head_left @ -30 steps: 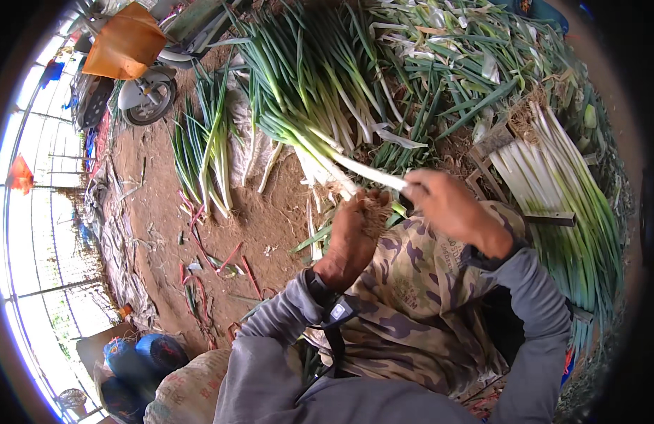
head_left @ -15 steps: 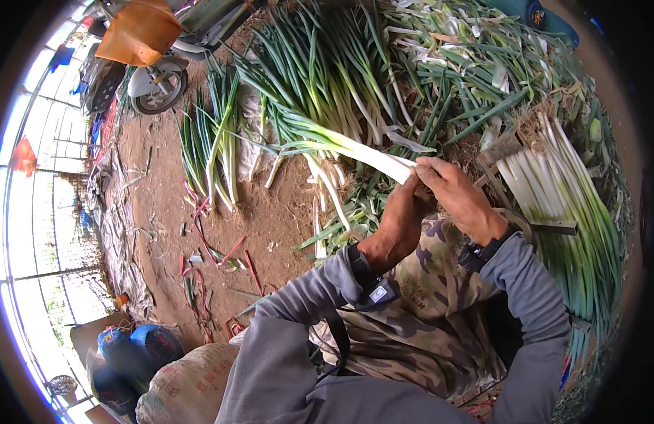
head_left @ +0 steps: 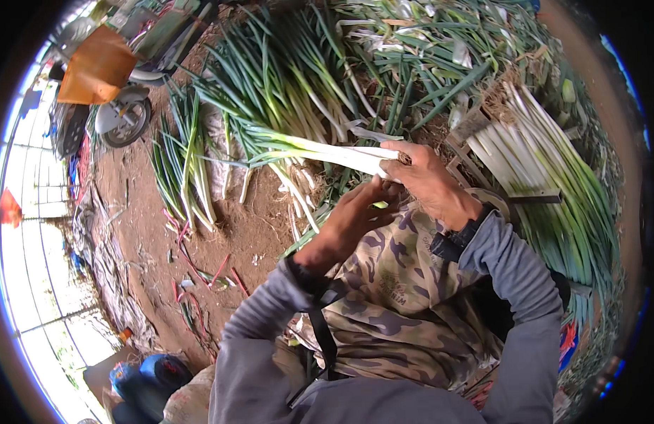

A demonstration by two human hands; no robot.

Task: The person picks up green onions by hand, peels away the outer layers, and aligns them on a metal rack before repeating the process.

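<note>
My right hand (head_left: 433,185) is closed around the root end of a few long green onions (head_left: 334,151). Their white stalks point left, and the green leaves trail over the pile beyond. Just below the stalks is my left hand (head_left: 349,220), palm turned up, thumb and fingers apart and loosely bent. Its fingertips come close to the root end; whether they touch it I cannot tell. Right of my hands, a thick row of green onions (head_left: 553,166) lies in a low frame with metal bars (head_left: 535,196), roots at the far end.
Unsorted green onions (head_left: 277,78) lie ahead, with a smaller bunch (head_left: 189,159) to their left. Stripped leaves (head_left: 440,63) heap up at far right. Red ties (head_left: 221,268) are strewn on the dirt floor. A wheeled vehicle (head_left: 122,116) stands far left; blue rolls (head_left: 154,374) sit near left.
My left hand has come away from the white stalks and dropped down to the left, its fingers loosening. My right hand keeps hold of the root end. The whole view has shifted slightly.
</note>
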